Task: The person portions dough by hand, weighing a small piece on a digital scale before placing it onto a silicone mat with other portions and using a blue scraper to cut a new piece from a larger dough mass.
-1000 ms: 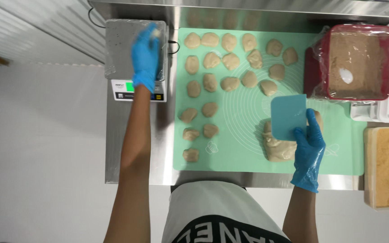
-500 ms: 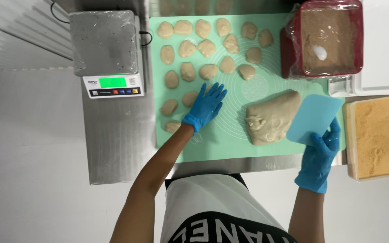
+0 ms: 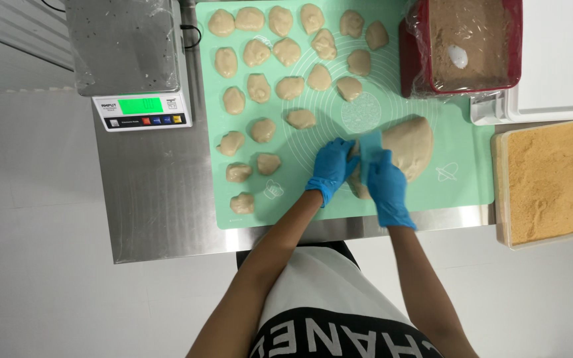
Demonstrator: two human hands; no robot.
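Note:
A big lump of pale dough [image 3: 407, 144] lies on the mint green mat [image 3: 459, 185]. My right hand [image 3: 387, 187], in a blue glove, holds a light blue scraper [image 3: 370, 151] edge-down on the lump's left end. My left hand [image 3: 331, 168], also gloved, rests on the dough just left of the scraper. Several small dough pieces [image 3: 261, 130] lie in rows across the mat's left and upper part.
A digital scale [image 3: 127, 59] wrapped in plastic film stands at the left on the steel table [image 3: 154, 199]. A red tub of brown flour [image 3: 467, 41] sits at upper right, a white tray [image 3: 558, 59] beside it, a tray of golden crumbs [image 3: 549, 180] at right.
My left hand came off the scale to the mat, then onto the dough. My right hand brought the scraper from beside the lump down onto its left end.

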